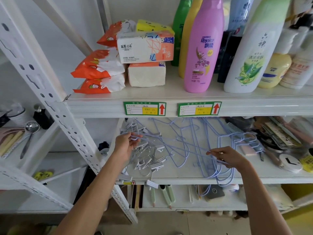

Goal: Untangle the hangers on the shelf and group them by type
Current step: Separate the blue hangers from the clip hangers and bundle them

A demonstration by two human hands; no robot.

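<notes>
Fig.: L. hand and R. hand, both bare, above shelf front edge; forearms below that edge bare too, slim, uncovered to frame bottom.

Middle shelf: two hanger types, intermixed. Pale blue wire hangers lie in a tangled spread across the centre. A nested bunch at the right overhangs the front edge. One blue hanger is held across the pile, gripped at one end by the left hand and pinched at the other by the right hand. Grey-white clip hangers with metal hooks are heaped at the left, overlapping the blue wires
</notes>
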